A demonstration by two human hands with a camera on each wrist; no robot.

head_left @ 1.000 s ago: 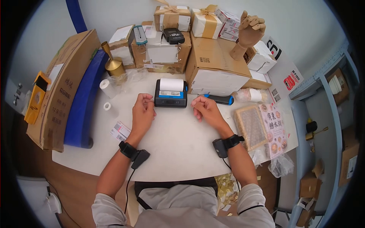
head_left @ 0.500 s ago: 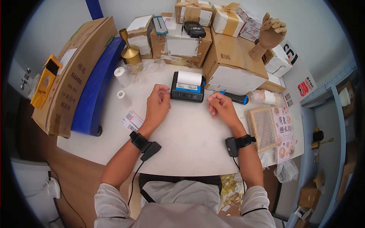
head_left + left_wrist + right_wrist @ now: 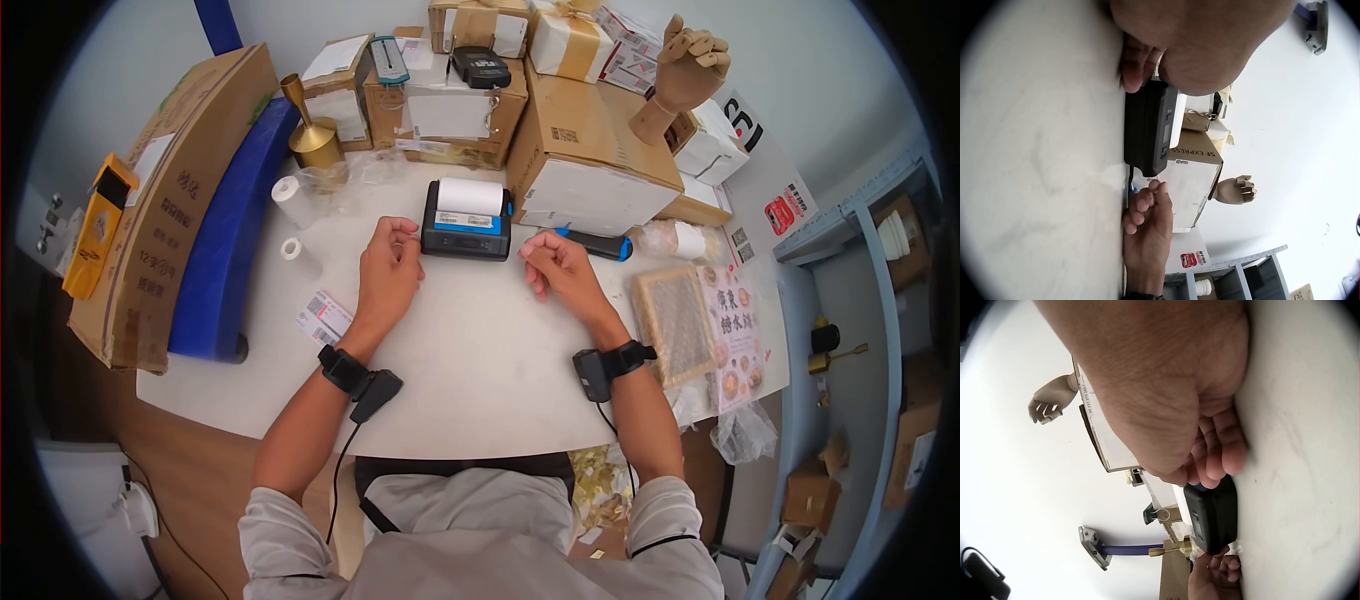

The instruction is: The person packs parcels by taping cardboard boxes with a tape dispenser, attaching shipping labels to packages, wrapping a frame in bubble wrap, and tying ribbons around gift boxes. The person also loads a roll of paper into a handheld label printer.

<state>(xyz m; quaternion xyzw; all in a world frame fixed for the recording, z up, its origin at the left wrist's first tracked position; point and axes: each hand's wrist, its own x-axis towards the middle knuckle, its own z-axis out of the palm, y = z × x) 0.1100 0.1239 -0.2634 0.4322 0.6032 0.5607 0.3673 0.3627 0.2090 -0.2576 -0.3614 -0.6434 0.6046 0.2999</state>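
A black and blue label printer (image 3: 465, 240) with a white paper roll on top stands on the white table, between the two hands. At its left side, the left hand (image 3: 388, 275) rests on the table with fingers loosely curled and nothing held. The right hand (image 3: 566, 272) lies just right of the printer, fingers loosely bent, also holding nothing. In the left wrist view the printer (image 3: 1147, 128) stands between the left fingers and the other hand (image 3: 1150, 231). In the right wrist view the printer (image 3: 1211, 512) is beyond the right fingers (image 3: 1215, 459).
A black and blue handheld tool (image 3: 598, 244) lies behind the right hand. White rolls (image 3: 292, 203) and a printed label (image 3: 324, 318) are at left. Cartons (image 3: 590, 150) line the back, with a wooden hand model (image 3: 680, 80) on one. A wrapped frame (image 3: 674, 325) lies at right.
The head view has shifted from moment to moment, so the scene sits differently in the picture. Both hands keep nearly the same places beside the printer.
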